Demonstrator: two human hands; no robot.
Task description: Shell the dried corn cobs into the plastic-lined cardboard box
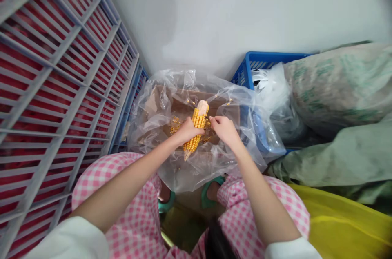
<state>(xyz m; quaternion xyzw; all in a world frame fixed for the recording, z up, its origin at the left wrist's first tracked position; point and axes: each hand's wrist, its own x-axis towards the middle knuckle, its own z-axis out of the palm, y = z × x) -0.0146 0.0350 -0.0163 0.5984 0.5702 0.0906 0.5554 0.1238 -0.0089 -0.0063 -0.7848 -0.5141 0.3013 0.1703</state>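
A yellow corn cob point(196, 127), bare at its upper end, is held over a cardboard box point(159, 100) lined with clear plastic film. My left hand point(185, 131) is closed round the middle of the cob. My right hand point(223, 128) is beside it, fingers pinched against the cob's right side. Loose yellow kernels point(175, 123) lie inside the box behind the cob. My knees in pink checked trousers frame the box's near side.
A tall stack of grey-and-red slatted crates point(61, 87) rises at the left. A blue plastic crate point(260, 63) and bulky green-white sacks point(337, 87) stand at the right. A yellow bag or tub point(346, 218) sits at lower right. A white wall is behind.
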